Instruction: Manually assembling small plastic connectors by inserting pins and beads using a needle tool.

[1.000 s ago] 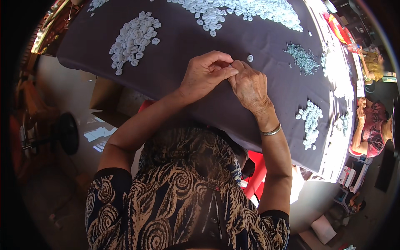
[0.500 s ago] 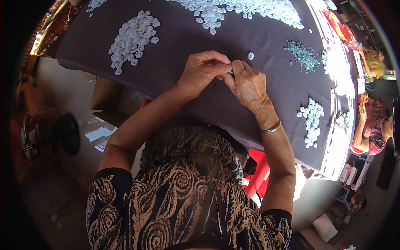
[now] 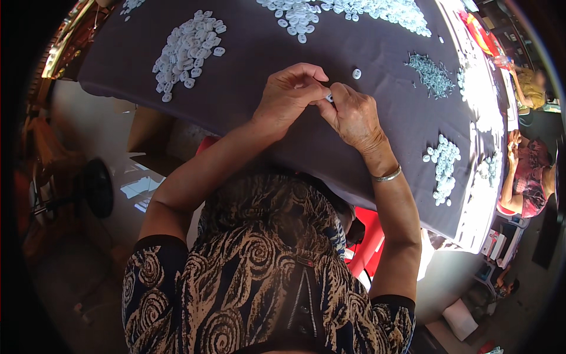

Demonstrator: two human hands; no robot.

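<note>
Over the dark cloth my two hands meet fingertip to fingertip at a small white oval plastic piece (image 3: 329, 98). My right hand (image 3: 355, 115) pinches it between thumb and bent fingers, which partly cover it. The thumb tip of my left hand (image 3: 283, 97) presses at the piece's left side, while the index finger is lifted off the thumb; the other left fingers are hidden. A single similar white oval piece (image 3: 356, 74) lies on the cloth just beyond my right hand. Whether anything thin is held along with the piece is too small to tell.
The dark tablecloth (image 3: 247, 56) carries a heap of white oval pieces (image 3: 187, 53) at left, a larger spread (image 3: 377, 15) at the far side and a small group (image 3: 443, 168) at right. Tiny greenish-grey metal pins or screws (image 3: 433, 76) lie right. Another person (image 3: 527, 171) sits beyond the right edge.
My left index finger has lifted away from the thumb, and the white piece between my hands shows more. My right hand has shifted slightly right.
</note>
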